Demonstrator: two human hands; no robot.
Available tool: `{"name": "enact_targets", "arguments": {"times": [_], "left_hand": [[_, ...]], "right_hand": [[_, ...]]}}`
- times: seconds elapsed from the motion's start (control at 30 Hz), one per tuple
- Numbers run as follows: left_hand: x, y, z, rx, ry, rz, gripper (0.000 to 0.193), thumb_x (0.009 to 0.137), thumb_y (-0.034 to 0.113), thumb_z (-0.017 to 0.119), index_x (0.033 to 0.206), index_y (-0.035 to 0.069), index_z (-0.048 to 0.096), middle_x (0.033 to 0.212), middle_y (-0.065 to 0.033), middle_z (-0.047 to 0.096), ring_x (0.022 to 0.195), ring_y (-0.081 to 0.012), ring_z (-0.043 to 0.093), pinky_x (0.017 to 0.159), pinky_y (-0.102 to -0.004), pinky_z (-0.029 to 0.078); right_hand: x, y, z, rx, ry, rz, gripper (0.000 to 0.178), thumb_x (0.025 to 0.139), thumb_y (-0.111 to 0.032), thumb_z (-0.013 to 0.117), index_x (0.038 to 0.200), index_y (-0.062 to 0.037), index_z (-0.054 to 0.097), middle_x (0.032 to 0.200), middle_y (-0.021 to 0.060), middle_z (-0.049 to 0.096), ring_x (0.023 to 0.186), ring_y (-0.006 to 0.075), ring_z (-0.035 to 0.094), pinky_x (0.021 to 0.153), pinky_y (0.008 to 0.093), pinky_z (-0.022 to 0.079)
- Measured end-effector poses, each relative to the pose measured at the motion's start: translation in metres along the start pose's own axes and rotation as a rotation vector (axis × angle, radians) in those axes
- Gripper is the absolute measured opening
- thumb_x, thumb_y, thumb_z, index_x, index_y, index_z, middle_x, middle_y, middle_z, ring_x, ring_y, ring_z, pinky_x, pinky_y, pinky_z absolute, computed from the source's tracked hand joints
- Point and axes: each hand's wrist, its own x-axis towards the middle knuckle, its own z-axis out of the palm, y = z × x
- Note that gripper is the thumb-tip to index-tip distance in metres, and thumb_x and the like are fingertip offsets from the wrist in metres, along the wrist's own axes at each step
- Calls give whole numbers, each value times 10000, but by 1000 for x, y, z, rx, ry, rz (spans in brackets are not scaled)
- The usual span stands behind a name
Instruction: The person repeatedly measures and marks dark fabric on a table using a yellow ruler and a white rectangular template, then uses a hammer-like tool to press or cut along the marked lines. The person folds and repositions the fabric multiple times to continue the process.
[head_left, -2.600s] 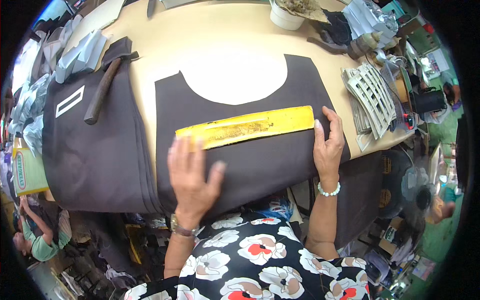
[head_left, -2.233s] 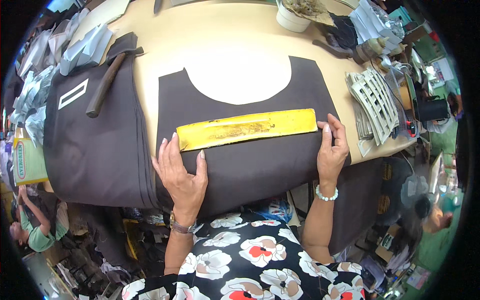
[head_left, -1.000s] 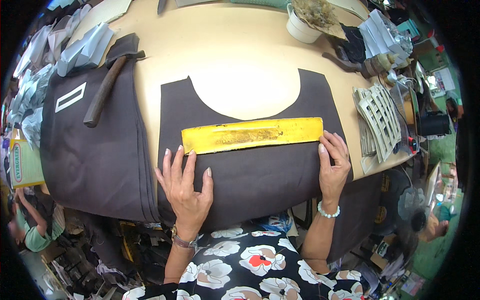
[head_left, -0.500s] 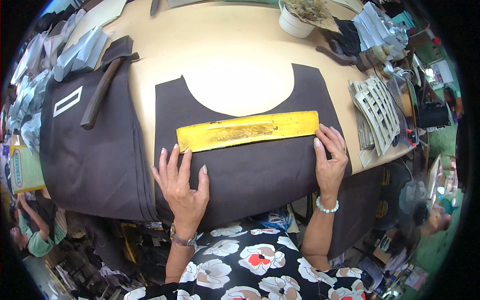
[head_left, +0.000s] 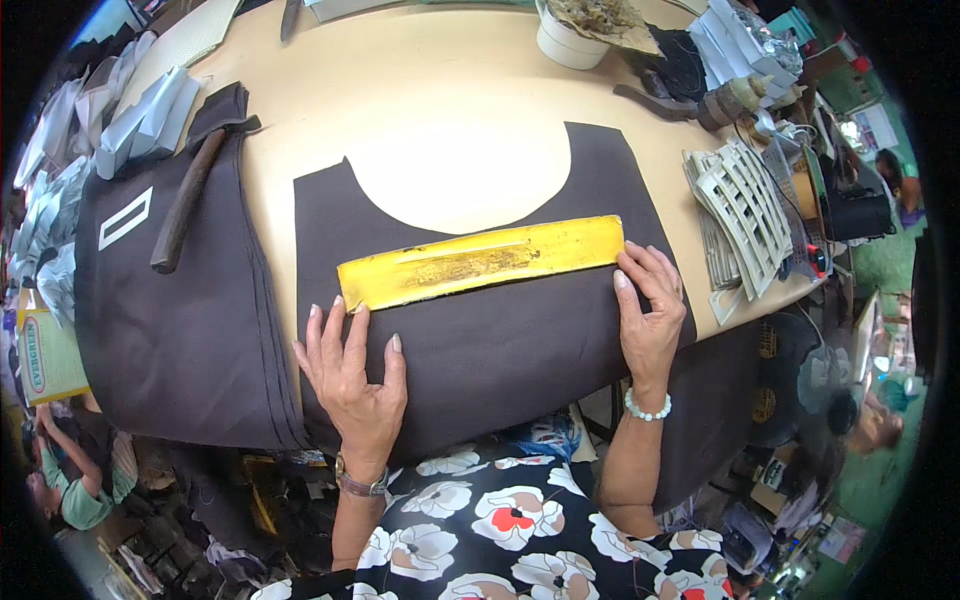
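both hands are flat and spread wide, gripping nothing. the left hand presses the dark cloth just under the yellow ruler, fingertips at its left end. the right hand touches the ruler's right end. cloth and ruler lie on the table, with a hammer off left.
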Motion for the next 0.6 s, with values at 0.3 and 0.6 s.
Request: {"name": "enact_targets", "arguments": {"times": [0.3,0.6], "left_hand": [[0,0,-1,-7,-4,-1,441,782,147,690,1210,65,618,1328,-131,531,1319,-372,384,1078,-608,205],[1,-1,1,3,-6,11,447,783,147,686,1215,61,613,1326,-140,527,1317,-379,382,1067,-613,218]], "right_hand": [[0,0,0,-6,-8,-27,222,852,-150,659,1051,-72,718,1143,62,664,1193,298,505,1064,432,328],[1,0,0,-54,-8,-40,223,847,-145,663,1051,-76,719,1150,66,660,1188,302,506,1052,430,341]]}}
